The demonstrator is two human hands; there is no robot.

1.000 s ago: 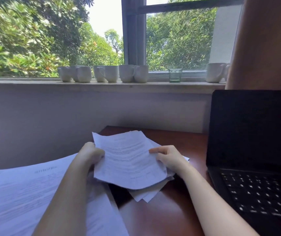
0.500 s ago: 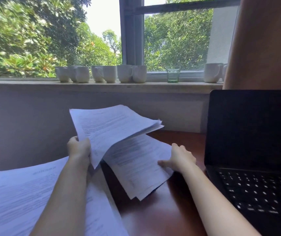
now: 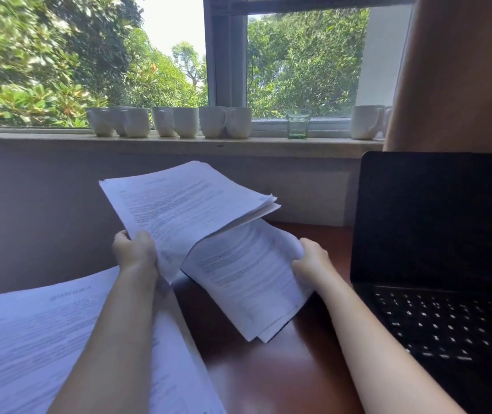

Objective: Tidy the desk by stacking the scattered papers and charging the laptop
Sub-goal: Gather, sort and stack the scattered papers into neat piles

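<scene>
Left hand: fingers clamped on near corner of sheaf, held above worktop. Right hand: fingers curled round edge of second bundle beneath it. Paper looked light, floppy, prone to sliding; probably best pinched firmly along one edge.

Left hand grips raised paper sheaf; right hand holds lower sheets.

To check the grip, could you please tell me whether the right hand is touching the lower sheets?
Touching. The head view shows the right hand gripping the right edge of the lower sheets, which curls up there.
</scene>
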